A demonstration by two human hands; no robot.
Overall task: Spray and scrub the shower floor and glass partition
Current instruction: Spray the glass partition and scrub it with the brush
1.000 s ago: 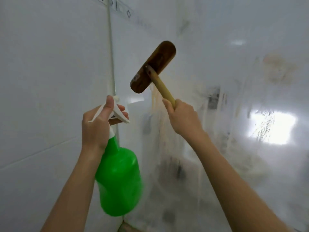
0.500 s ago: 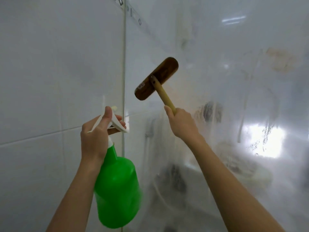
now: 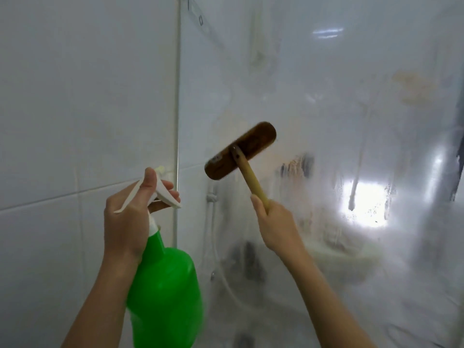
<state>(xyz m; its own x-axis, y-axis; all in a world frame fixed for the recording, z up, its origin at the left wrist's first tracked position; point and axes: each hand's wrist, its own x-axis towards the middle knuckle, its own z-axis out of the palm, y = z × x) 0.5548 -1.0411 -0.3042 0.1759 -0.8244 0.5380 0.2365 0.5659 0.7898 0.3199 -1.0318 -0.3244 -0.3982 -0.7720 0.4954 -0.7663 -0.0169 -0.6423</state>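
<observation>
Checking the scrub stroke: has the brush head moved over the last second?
Yes. The brush head has come down the glass partition, closer to the level of the wall's horizontal grout line.

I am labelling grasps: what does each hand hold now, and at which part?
The left hand grips the green spray bottle at its white trigger head. The right hand grips the scrub brush low on its wooden handle.

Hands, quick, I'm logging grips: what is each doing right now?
Left hand: closed around the neck of the green spray bottle.
Right hand: closed around the wooden handle of the scrub brush.
</observation>
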